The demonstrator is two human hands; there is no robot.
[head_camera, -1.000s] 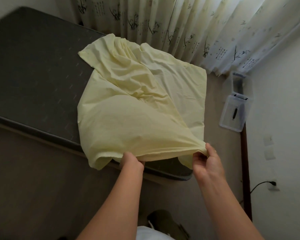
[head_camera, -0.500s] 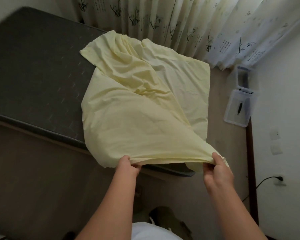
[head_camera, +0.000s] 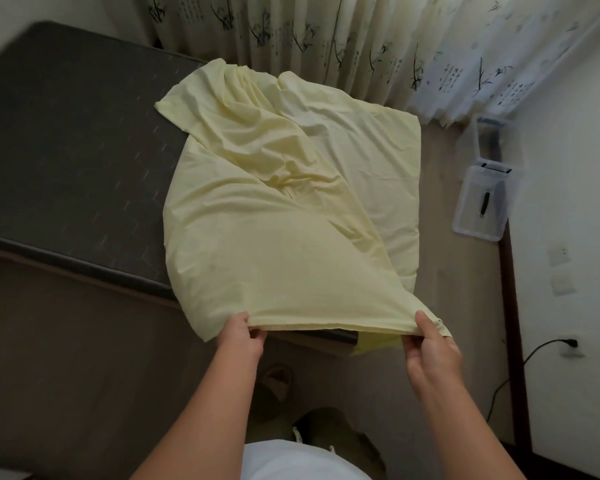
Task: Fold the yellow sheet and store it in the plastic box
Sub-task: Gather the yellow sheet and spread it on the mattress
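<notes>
Folding in hand: left hand point(head_camera: 245, 336) and right hand point(head_camera: 430, 344) each pinch the yellow sheet point(head_camera: 274, 220) by its near edge. Next, judged: carry that edge far across the mattress point(head_camera: 66, 140).

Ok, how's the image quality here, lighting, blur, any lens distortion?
Head view: dim, soft light, brightest at the curtain and the yellow sheet, with the mattress and floor dark. Wide-angle distortion leans the right wall inward. The left hand and right hand look sharp, with no obvious glare.
</notes>
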